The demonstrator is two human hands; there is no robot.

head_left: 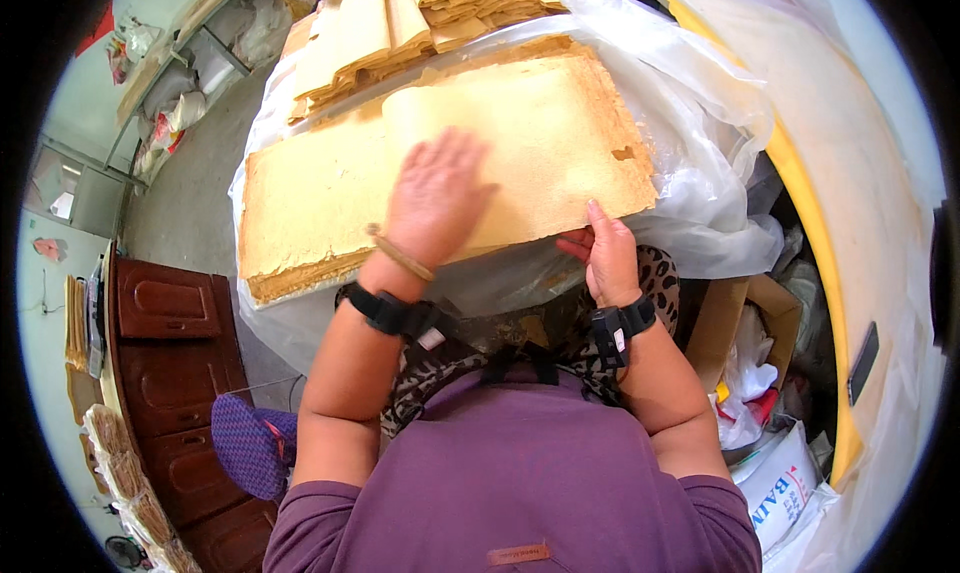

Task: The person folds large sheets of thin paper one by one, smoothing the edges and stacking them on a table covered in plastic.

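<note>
A stack of thin, tan-yellow sheets [300, 208] with ragged edges lies in front of me; whether they are paper or something else I cannot tell. The top sheet [545, 133] covers the right part of the stack, and its left end makes a rounded curve. A small brown torn spot shows near its right edge. My left hand [440, 193] is flat on or just above this sheet, fingers extended and slightly blurred. At the near edge, my right hand [608, 258] pinches the sheet between the thumb on top and the fingers below.
Folded tan bundles [375, 28] are piled beyond the stack. Clear plastic sheeting [700, 163] drapes around it. To the right are a cardboard box [720, 318], a white printed sack [780, 493] and a phone [863, 363] on a yellow-edged surface. A purple seat [245, 443] and brown cabinet [170, 373] are left.
</note>
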